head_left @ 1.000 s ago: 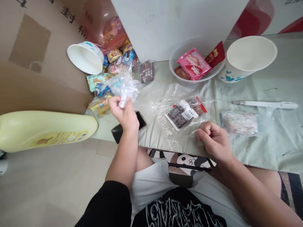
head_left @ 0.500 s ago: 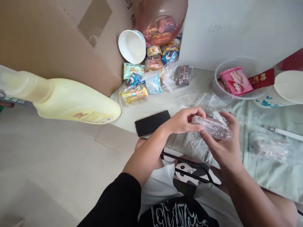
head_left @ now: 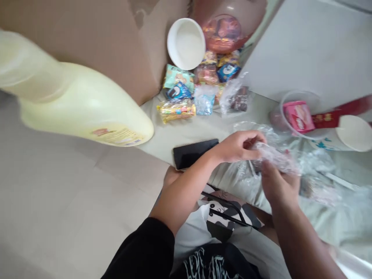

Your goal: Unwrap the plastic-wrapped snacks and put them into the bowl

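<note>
Both hands hold a small clear plastic-wrapped packet [head_left: 277, 158], slightly blurred, over the cloth-covered surface. My left hand [head_left: 242, 146] pinches the packet's left end between thumb and fingers. Around its right end my right hand [head_left: 280, 184] is closed, with the thumb pressed on the near side. What lies inside the wrap cannot be made out. Crumpled clear plastic [head_left: 244, 176] spreads beneath and behind the hands. By my left wrist lies a black phone [head_left: 193, 153]. Another plastic-wrapped packet [head_left: 319, 190] rests to the right of my right hand.
Several wrapped snacks [head_left: 177, 110] sit at the back beside a white paper cup [head_left: 186, 44] and a pink translucent container [head_left: 223, 33]. A clear tub [head_left: 302, 97] holds a pink packet [head_left: 299, 116]; another paper cup [head_left: 356, 133] stands right. A large yellow bottle [head_left: 87, 104] fills the left.
The camera view has turned, so the surroundings sit differently in the picture. Both hands keep hold of the wrapped packet, and my right hand's fingers have closed more around it.
</note>
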Motion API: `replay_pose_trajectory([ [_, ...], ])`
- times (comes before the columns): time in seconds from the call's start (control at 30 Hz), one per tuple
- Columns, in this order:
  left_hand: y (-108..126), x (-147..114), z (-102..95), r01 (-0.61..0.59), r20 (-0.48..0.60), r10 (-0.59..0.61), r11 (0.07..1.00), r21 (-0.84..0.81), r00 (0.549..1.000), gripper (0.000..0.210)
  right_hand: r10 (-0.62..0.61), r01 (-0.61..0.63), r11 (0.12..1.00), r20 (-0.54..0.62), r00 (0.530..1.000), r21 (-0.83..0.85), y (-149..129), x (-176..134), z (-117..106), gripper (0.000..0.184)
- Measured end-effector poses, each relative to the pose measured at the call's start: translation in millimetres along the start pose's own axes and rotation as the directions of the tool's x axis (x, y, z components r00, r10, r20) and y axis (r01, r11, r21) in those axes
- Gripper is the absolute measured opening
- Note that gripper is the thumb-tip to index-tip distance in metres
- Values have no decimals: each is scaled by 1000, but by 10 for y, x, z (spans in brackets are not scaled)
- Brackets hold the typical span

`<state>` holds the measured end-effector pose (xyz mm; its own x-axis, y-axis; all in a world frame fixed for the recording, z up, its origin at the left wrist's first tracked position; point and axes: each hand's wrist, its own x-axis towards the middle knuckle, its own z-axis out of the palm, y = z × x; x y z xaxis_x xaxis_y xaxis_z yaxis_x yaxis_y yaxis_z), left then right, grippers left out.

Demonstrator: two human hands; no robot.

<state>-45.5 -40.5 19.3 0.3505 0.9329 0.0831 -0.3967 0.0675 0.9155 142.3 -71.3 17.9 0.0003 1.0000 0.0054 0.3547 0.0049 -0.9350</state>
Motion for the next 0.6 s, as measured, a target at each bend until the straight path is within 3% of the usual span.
replay_pose_trajectory([
  [0.07, 41, -30, 3, 17, 70, -18, 1000, 20, 997, 28, -14, 10, 996, 38, 999, 89, -22, -8, 20, 31],
  [0.13, 69, -30, 17, 32, 96, -37, 998, 48, 995, 27, -11, 5, 997, 79, 997, 72, -43, 2, -3, 29],
  [0.33, 17, 67, 146, 105, -9, -105, 985, 138, 994, 35, 33, -34, 992, 17, 999, 125, 113, -51, -266, 29],
  [0.47, -103, 166, 225, 143, -32, -140, 924, 355, 990, 38, 83, -80, 978, -8, 997, 195, 246, -109, -460, 28],
  [0.6, -214, 248, 319, 59, 24, -92, 797, 601, 996, 37, 52, -46, 984, -28, 998, 171, 262, -99, -625, 27],
])
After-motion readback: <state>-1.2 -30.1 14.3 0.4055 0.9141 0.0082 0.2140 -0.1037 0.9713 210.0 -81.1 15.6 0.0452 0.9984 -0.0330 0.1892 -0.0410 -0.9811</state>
